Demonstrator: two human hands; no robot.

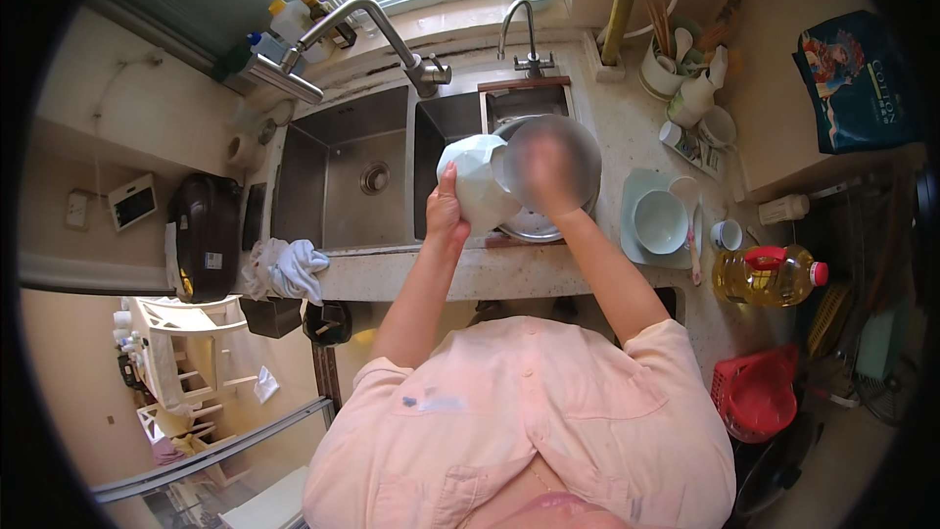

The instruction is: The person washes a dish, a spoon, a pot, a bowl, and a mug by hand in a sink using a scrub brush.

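My left hand [446,214] grips a pale green faceted bowl [481,180], its thumb lying along the outside. The bowl is tilted, with its underside partly towards me, over the right part of the sink. Close beside it on the right is my right hand [549,176]. A round blur covers that hand, so its fingers and anything in them cannot be made out. Beneath both, a round metal basin [534,226] rests across the small right sink compartment, mostly hidden by the bowl and the blur.
A large steel sink compartment [330,184] lies left, under a tall faucet [382,11]. A thinner faucet [525,22] rises behind the basin. Right on the counter are a bowl [661,220] on a tray, an oil bottle [764,275] and a red basket [734,382]. A cloth [297,264] hangs over the left edge.
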